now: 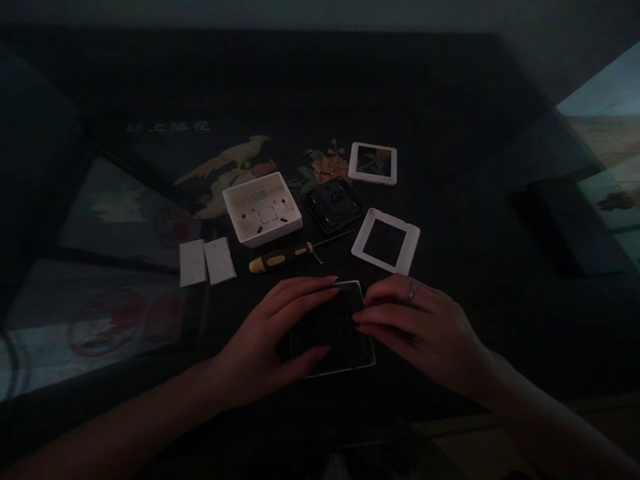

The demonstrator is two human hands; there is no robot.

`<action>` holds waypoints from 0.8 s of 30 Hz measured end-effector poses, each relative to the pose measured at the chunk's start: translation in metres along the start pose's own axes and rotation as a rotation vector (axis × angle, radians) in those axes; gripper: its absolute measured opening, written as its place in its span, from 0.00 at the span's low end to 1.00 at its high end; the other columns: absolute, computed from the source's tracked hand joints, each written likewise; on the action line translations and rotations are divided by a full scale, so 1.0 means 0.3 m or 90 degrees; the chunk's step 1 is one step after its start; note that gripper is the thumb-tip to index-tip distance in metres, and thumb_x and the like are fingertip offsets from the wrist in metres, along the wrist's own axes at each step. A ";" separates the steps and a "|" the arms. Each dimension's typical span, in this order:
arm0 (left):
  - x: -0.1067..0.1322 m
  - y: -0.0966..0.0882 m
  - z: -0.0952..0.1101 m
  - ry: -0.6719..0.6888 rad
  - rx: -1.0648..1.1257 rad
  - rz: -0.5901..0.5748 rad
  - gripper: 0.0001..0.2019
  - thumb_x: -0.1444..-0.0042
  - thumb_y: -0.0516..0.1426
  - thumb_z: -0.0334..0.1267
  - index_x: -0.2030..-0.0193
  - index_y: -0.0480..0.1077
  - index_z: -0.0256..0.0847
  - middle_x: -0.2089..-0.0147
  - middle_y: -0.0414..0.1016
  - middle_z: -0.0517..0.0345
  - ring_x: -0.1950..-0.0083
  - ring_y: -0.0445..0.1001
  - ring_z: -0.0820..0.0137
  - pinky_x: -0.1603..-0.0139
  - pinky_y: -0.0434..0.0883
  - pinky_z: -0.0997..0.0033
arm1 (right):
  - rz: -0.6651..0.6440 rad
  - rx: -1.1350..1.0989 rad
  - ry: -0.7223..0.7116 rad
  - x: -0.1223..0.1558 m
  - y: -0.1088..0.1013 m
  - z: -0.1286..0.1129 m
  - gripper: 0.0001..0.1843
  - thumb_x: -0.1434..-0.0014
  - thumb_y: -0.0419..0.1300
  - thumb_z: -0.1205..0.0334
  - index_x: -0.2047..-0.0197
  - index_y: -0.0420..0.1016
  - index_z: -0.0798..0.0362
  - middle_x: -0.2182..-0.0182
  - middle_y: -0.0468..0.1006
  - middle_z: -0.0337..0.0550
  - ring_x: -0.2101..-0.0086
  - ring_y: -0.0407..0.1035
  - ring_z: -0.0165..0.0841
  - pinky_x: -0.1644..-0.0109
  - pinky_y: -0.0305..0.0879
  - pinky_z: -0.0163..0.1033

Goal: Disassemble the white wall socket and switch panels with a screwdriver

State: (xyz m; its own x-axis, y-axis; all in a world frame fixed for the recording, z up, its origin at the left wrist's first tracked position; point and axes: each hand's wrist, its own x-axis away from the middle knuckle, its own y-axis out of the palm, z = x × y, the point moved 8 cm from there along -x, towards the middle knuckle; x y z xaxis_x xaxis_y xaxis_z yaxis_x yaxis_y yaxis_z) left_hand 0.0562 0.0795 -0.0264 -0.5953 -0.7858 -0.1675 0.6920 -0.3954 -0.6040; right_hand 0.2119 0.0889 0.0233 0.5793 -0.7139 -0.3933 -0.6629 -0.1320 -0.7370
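Note:
A square wall-switch unit (335, 333) with a dark inner face and a white rim lies flat at the near middle of the table. Across its left side my left hand (280, 327) is closed, fingers over the far edge and thumb on the near part. Bent fingers of my right hand (415, 320), which wears a ring, are pinched at the unit's right side; whatever they hold is hidden. Just beyond lie a screwdriver (280, 257) with a black and yellow handle, a small screw (318, 257) beside its shaft, and a white square frame (386, 241).
An open white mounting box (263, 210) stands beyond the screwdriver, with a black socket module (334, 205) to its right. A second white frame (373, 163) lies farther back. Two white rectangular plates (207, 261) are at the left. The glossy dark table (450, 220) carries reflections.

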 end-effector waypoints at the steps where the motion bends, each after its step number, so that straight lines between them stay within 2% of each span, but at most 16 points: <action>1: -0.001 0.001 -0.001 -0.002 -0.001 -0.001 0.29 0.38 0.60 0.38 0.31 0.58 0.47 0.32 0.65 0.47 0.33 0.65 0.57 0.33 0.66 0.51 | -0.001 -0.008 0.003 0.000 0.001 0.002 0.07 0.35 0.60 0.67 0.63 0.80 0.54 0.65 0.80 0.45 0.65 0.77 0.31 0.63 0.76 0.36; 9: 0.001 0.000 0.001 -0.001 -0.002 0.010 0.29 0.39 0.60 0.38 0.31 0.59 0.48 0.32 0.66 0.46 0.34 0.67 0.56 0.34 0.67 0.51 | 0.000 -0.043 0.022 -0.002 0.002 0.008 0.07 0.36 0.61 0.69 0.65 0.80 0.54 0.66 0.80 0.44 0.66 0.76 0.31 0.64 0.74 0.35; 19: 0.002 0.001 0.000 0.005 0.009 0.009 0.29 0.39 0.60 0.38 0.32 0.59 0.47 0.32 0.66 0.47 0.33 0.66 0.57 0.34 0.67 0.51 | -0.001 -0.035 -0.011 -0.004 -0.005 -0.003 0.06 0.36 0.61 0.68 0.64 0.79 0.55 0.67 0.79 0.44 0.66 0.75 0.31 0.65 0.74 0.35; 24: -0.004 -0.002 0.003 0.006 0.014 0.016 0.29 0.39 0.60 0.38 0.32 0.60 0.47 0.33 0.67 0.46 0.34 0.67 0.56 0.35 0.68 0.49 | 0.056 -0.043 0.072 -0.028 -0.061 0.043 0.04 0.37 0.62 0.68 0.62 0.79 0.51 0.66 0.80 0.42 0.66 0.76 0.31 0.63 0.75 0.35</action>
State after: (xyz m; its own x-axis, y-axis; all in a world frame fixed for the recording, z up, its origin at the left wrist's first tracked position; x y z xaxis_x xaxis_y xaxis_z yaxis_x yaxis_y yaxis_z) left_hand 0.0568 0.0804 -0.0252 -0.5819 -0.7909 -0.1895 0.7154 -0.3869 -0.5818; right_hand 0.2253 0.1062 0.0329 0.4632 -0.7973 -0.3869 -0.7414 -0.1094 -0.6621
